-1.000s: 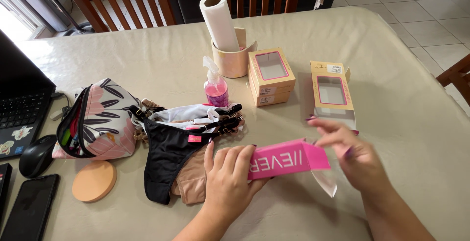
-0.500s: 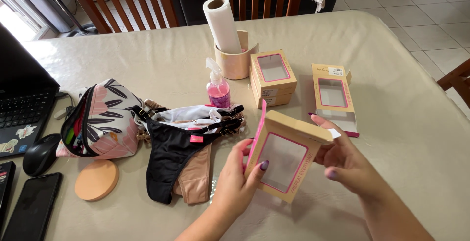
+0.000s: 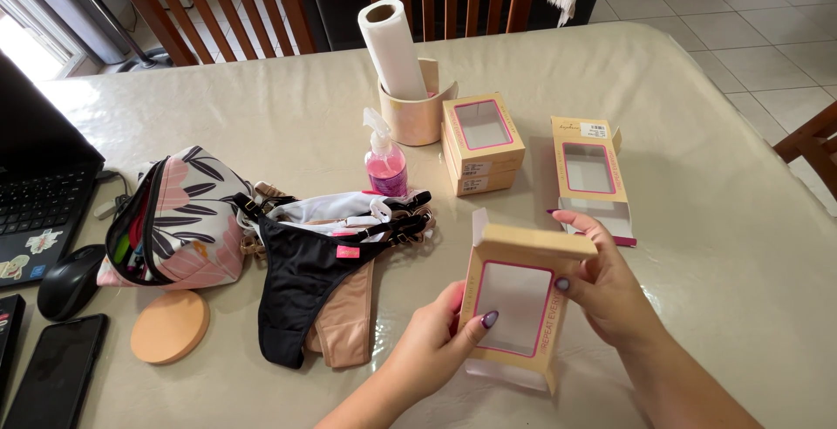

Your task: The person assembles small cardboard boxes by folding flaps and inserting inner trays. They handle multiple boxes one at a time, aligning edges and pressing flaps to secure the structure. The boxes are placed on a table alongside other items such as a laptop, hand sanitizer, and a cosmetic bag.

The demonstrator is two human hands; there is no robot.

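Pinching the tan windowed cardboard carton (image 3: 521, 307) at lower centre, left hand (image 3: 433, 349) and right hand (image 3: 608, 288) fingers are pressed on its edges; thin walls could be crushed by squeezing.

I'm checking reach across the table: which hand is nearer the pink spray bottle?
Left. The left hand holds the windowed box below and slightly right of the spray bottle; the right hand grips the box's far side, farther right.

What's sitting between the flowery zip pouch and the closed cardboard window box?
In the head view, a pink spray bottle stands between the flowery zip pouch and the closed cardboard window box.
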